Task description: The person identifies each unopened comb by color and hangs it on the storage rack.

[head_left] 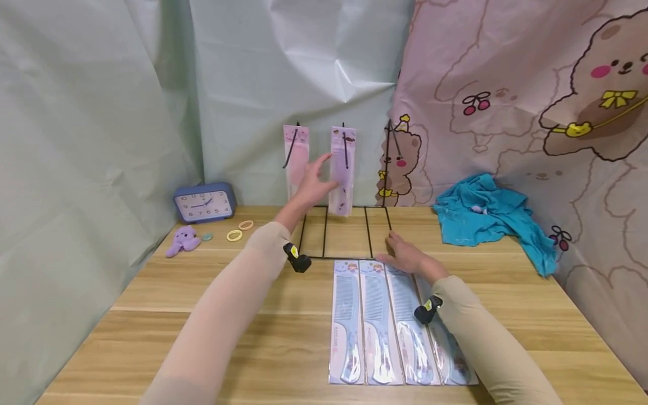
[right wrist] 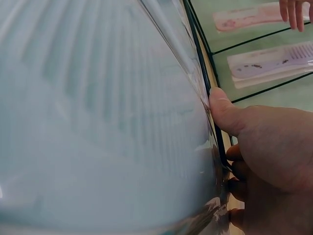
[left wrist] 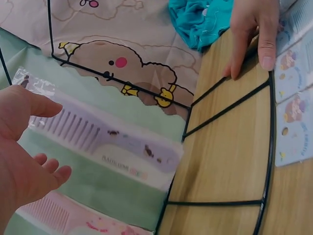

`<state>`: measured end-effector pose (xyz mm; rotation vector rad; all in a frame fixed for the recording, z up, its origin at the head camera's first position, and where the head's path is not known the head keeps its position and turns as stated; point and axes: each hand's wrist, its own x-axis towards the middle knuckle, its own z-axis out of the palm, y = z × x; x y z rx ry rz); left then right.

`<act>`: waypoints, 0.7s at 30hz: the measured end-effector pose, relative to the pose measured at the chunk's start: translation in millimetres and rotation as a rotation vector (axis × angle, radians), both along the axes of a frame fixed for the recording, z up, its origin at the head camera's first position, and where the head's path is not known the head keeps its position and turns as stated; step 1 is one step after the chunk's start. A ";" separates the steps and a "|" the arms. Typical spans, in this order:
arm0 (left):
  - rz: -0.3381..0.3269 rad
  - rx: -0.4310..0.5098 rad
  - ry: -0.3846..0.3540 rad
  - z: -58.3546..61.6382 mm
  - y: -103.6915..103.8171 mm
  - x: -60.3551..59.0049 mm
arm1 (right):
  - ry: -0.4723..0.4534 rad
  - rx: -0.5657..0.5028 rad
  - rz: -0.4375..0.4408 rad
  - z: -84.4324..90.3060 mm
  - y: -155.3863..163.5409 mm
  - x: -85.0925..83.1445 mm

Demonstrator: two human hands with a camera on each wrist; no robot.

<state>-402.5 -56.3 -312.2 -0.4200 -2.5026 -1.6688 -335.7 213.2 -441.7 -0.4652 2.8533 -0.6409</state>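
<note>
My left hand (head_left: pixel 316 185) is raised beside a packaged purple comb (head_left: pixel 342 191) that hangs on a hook of a black wire rack (head_left: pixel 346 258). Thumb and fingers are spread apart, with nothing between them; the left wrist view shows a gap between the fingers and the purple comb (left wrist: pixel 83 127). To its left hangs a packaged pink comb (head_left: pixel 297 149), partly behind the hand. My right hand (head_left: pixel 407 256) grips the rack's front right corner low at the tabletop, thumb on the front wire (left wrist: pixel 272 147). Its wrist hovers over several packaged blue combs (head_left: pixel 374 320).
A blue clock (head_left: pixel 205 202), a purple octopus toy (head_left: pixel 183 241) and several rings, including a yellow one (head_left: pixel 234 235), stand at the back left. A crumpled teal cloth (head_left: pixel 491 214) lies at the back right. Pale sheeting (head_left: pixel 304 67) backs the wooden table (head_left: pixel 202 332).
</note>
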 end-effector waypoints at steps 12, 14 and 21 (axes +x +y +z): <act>-0.088 -0.075 0.148 -40.2 -40.5 20.0 | -0.014 -0.007 0.014 0.2 -3.7 0.4; -0.109 -0.097 0.174 -54.8 -51.6 23.8 | -0.014 -0.003 0.014 0.2 -4.0 0.5; -0.149 -0.363 0.127 -106.4 -79.5 35.7 | -0.004 -0.001 0.003 -0.9 -0.3 0.4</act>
